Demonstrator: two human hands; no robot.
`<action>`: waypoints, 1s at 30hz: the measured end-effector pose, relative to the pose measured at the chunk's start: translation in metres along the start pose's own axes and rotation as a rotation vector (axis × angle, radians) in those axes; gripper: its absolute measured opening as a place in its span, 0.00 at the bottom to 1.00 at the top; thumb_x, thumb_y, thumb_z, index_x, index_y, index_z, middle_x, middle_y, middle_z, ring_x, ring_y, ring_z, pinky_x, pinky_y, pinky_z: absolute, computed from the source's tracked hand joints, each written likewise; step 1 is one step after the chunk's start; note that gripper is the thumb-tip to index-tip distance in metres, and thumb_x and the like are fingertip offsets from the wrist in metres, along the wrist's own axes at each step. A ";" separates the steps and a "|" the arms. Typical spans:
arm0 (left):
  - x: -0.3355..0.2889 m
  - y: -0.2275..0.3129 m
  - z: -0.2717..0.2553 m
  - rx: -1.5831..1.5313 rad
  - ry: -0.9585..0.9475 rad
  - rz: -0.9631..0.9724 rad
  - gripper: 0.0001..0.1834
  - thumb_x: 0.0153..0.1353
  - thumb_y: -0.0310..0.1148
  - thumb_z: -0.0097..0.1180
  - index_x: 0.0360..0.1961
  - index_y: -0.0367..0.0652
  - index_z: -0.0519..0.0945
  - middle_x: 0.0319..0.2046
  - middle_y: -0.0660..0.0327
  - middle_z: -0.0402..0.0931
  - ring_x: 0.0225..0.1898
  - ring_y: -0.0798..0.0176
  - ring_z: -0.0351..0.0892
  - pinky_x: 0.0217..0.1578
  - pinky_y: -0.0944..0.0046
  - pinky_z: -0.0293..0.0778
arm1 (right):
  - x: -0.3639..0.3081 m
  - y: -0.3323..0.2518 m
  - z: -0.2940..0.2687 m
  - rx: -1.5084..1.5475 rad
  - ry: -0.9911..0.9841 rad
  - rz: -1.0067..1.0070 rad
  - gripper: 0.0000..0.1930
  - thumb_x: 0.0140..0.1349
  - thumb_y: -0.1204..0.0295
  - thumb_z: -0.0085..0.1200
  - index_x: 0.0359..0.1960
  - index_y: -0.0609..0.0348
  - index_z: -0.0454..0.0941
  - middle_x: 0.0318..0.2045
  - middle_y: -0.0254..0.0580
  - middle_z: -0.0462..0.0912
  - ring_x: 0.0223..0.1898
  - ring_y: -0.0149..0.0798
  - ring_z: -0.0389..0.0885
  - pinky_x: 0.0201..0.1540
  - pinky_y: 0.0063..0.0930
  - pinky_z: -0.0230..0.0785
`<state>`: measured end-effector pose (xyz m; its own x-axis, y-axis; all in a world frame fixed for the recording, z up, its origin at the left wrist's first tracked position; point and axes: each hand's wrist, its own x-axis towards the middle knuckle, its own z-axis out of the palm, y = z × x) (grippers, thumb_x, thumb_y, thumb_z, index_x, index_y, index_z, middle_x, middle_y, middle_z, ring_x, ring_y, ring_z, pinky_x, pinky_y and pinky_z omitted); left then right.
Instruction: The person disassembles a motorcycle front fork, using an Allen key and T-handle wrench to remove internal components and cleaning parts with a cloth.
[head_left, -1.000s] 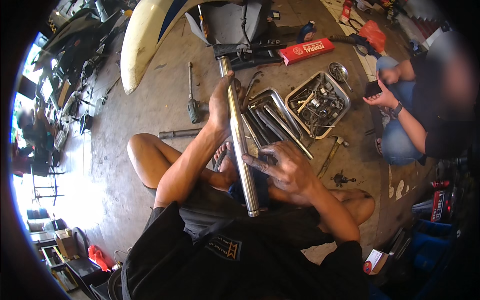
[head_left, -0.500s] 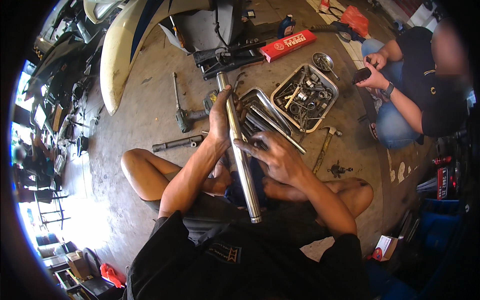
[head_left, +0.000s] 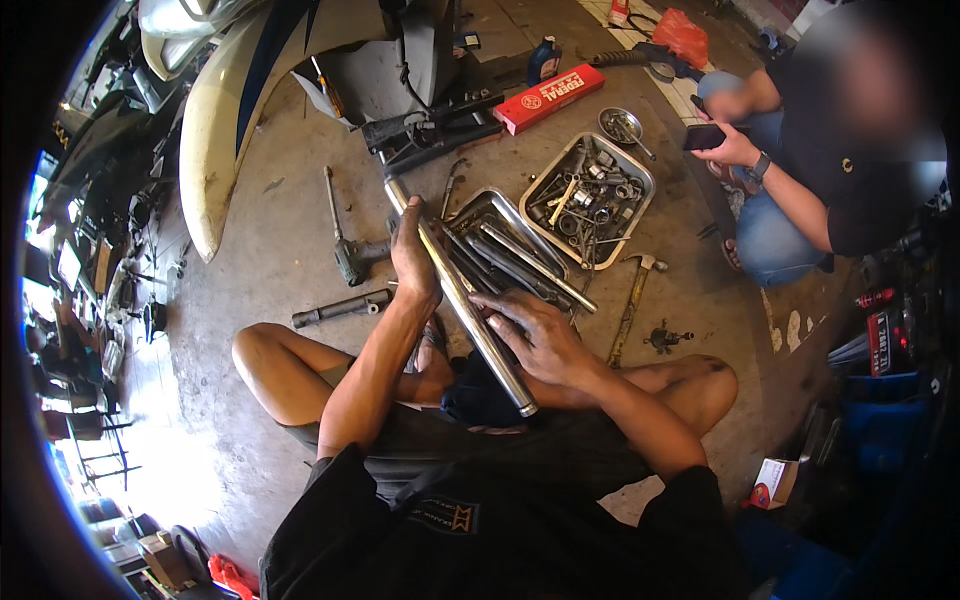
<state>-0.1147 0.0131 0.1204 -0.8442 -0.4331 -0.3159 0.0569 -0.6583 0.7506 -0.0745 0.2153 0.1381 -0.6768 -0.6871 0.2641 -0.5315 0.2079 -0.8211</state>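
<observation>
A shiny chrome fork tube (head_left: pixel 491 350) slants across in front of me, its lower end over my lap. My left hand (head_left: pixel 413 258) is closed round its upper part, thumb along the near side and the other fingers mostly hidden behind. Against the tube's middle, my right hand (head_left: pixel 548 338) rests its outstretched fingertips, without wrapping round it. Just beyond my hands, a metal tray (head_left: pixel 541 238) holds several more tubes and dark rods. A dark fork leg (head_left: pixel 343 309) lies on the floor to the left of my left forearm.
A tray (head_left: pixel 648 187) full of sockets and wrenches stands beyond, with a small bowl (head_left: pixel 621 126) beside it. A hammer (head_left: pixel 630 312) lies at right, a power tool (head_left: pixel 352 258) at left. A red box (head_left: pixel 549 98) lies farther off. Another person (head_left: pixel 800 190) crouches at right holding a phone.
The fork tube has tilted, its upper end going left and its lower end right. My right hand's fingers have straightened onto the tube. The view has shifted slightly.
</observation>
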 end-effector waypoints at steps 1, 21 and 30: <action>-0.002 -0.002 -0.002 0.014 -0.024 -0.015 0.15 0.65 0.47 0.52 0.26 0.52 0.69 0.15 0.70 0.61 0.14 0.72 0.60 0.16 0.72 0.58 | 0.000 0.003 0.005 0.026 0.020 -0.002 0.18 0.66 0.76 0.48 0.57 0.59 0.72 0.49 0.53 0.79 0.47 0.52 0.80 0.51 0.37 0.72; 0.019 -0.026 -0.029 -0.115 -0.061 -0.123 0.16 0.65 0.49 0.51 0.28 0.50 0.73 0.15 0.70 0.65 0.15 0.71 0.64 0.16 0.71 0.61 | -0.009 0.024 0.031 0.086 -0.061 0.060 0.22 0.63 0.75 0.54 0.59 0.60 0.69 0.37 0.51 0.80 0.37 0.46 0.83 0.40 0.34 0.75; 0.035 -0.065 -0.062 0.580 -0.060 0.140 0.30 0.71 0.53 0.40 0.52 0.31 0.72 0.40 0.54 0.75 0.40 0.64 0.73 0.43 0.64 0.69 | -0.027 0.051 0.048 -0.231 0.010 0.520 0.31 0.61 0.50 0.54 0.47 0.73 0.73 0.32 0.69 0.80 0.35 0.63 0.81 0.40 0.47 0.75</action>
<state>-0.1154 0.0024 0.0248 -0.8793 -0.4445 -0.1708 -0.1167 -0.1466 0.9823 -0.0589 0.2106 0.0653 -0.8836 -0.4471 -0.1393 -0.2241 0.6649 -0.7126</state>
